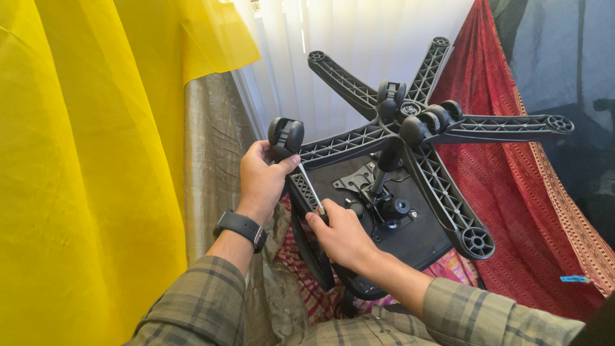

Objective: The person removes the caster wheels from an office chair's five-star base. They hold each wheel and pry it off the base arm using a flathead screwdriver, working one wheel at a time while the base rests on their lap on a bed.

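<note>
An upturned office chair fills the centre of the frame, its five-armed base [410,122] pointing up before yellow and red drapes. At centre left, the left hand [261,179] closes around the arm's tip under a caster [286,134]. The right hand [343,238] pinches a thin metal tool [311,187], its shaft running up toward the caster. To do this well, I judge the left hand should brace the arm firmly while the tool stays seated and levers gently, not sideways.
</note>
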Motion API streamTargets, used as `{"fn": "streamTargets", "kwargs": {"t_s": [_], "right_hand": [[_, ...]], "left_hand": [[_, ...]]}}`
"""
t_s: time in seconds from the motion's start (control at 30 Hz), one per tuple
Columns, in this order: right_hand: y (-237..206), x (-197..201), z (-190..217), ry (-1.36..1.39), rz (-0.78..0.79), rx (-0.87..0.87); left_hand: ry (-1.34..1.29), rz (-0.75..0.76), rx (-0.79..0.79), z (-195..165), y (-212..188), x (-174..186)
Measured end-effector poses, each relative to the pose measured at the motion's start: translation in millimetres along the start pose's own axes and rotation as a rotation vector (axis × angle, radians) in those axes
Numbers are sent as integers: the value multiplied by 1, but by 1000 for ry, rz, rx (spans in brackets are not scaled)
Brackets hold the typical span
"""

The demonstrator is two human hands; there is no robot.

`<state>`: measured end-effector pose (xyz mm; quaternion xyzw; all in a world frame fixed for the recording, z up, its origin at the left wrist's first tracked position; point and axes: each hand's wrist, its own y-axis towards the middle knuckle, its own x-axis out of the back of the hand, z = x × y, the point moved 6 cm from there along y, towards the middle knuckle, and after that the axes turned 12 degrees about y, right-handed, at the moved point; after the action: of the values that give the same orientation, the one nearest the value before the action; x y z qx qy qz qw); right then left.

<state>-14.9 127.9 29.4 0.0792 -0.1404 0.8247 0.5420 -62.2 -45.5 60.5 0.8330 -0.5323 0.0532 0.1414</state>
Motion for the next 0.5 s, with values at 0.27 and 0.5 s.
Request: {"fn": "streamTargets", "kwargs": {"t_s": [0.27, 0.5], "right_hand": [[5, 0, 30, -125, 74, -50], [16, -7, 37, -96, 63, -109]], "left_hand": [[219, -67, -36, -16, -2, 4], [210, -108, -76, -16, -7, 3]]}}
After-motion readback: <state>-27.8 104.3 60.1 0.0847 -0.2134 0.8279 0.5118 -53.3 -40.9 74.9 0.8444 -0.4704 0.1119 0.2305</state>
